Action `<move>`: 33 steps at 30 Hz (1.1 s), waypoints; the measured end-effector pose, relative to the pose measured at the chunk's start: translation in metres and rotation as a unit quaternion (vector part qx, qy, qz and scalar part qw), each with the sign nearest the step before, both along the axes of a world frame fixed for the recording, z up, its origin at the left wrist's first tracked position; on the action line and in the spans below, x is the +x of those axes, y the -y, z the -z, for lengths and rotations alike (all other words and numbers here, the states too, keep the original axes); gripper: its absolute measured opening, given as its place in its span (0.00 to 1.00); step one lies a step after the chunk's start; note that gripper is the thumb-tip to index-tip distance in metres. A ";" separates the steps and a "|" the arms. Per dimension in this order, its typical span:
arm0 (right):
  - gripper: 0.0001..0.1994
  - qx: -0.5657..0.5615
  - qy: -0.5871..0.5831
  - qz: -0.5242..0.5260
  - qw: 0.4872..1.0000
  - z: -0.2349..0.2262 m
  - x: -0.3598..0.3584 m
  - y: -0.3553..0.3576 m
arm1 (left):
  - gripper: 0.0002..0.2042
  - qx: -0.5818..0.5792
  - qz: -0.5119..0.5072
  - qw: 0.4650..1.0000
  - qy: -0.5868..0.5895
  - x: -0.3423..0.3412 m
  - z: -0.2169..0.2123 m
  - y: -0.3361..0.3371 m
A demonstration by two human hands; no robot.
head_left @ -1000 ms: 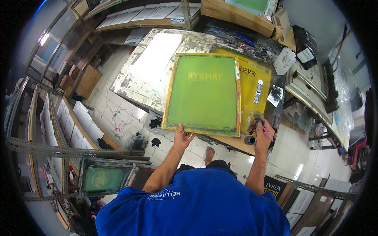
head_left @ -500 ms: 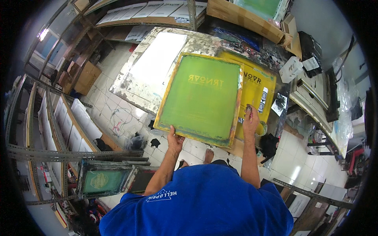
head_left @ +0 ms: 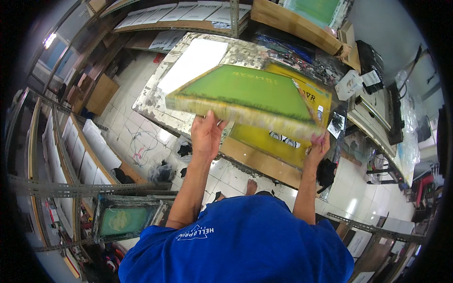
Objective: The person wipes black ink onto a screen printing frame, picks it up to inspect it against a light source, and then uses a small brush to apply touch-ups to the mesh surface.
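Note:
A screen printing frame [head_left: 245, 89] with green mesh and a stained yellowish rim hangs tilted over the worktable, its near edge raised toward me. My left hand [head_left: 206, 136] grips that near edge towards its left part, thumb up against the side. At the near right corner, my right hand [head_left: 319, 145] is closed on the frame, its fingers slightly blurred. Beneath it, partly covered, lies a second yellow screen [head_left: 264, 141] with dark printed marks. A white sheet [head_left: 196, 63] rests on the table to the left of the raised frame.
The paint-stained worktable [head_left: 150, 96] has a cardboard strip [head_left: 262, 162] at its near edge. Shelves with white sheets [head_left: 80, 146] stand at left, and more screens [head_left: 123, 218] lean at lower left. A bench [head_left: 377, 122] with a white box [head_left: 349, 85] is at right.
The frame's near edge has swung upward and the frame now tips away from me. My right hand has moved down and right onto its near right corner; more of the lower screen shows.

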State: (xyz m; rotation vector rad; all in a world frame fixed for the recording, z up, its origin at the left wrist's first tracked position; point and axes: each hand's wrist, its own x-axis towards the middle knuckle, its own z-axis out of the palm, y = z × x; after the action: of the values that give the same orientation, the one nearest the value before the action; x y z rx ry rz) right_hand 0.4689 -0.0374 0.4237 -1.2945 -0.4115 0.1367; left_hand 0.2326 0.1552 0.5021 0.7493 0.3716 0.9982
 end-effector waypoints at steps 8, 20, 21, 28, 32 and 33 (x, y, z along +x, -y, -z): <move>0.12 -0.013 0.029 0.055 0.998 -0.007 -0.011 0.009 | 0.16 0.047 0.002 0.998 0.040 0.041 -0.035 0.007; 0.12 -0.059 0.008 -0.010 0.998 0.025 -0.060 0.023 | 0.17 0.041 -0.024 0.998 0.046 0.044 -0.035 0.008; 0.12 -0.059 0.010 -0.014 0.998 0.024 -0.063 0.021 | 0.17 0.038 -0.024 0.998 0.046 0.045 -0.035 0.006; 0.13 -0.063 0.007 -0.030 0.998 0.024 -0.066 0.019 | 0.17 0.032 -0.028 0.998 0.053 0.047 -0.036 0.004; 0.14 -0.065 0.006 -0.035 0.997 0.026 -0.063 0.020 | 0.16 0.032 -0.030 0.998 0.050 0.047 -0.035 0.004; 0.14 -0.069 0.011 -0.038 0.997 0.026 -0.063 0.021 | 0.16 0.032 -0.031 0.998 0.052 0.047 -0.035 0.004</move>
State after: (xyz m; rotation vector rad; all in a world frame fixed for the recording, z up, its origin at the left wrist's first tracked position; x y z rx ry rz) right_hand 0.4061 -0.0588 0.3975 -1.4185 -0.4769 0.2175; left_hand 0.2800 0.1507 0.5371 0.7446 0.2743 1.1069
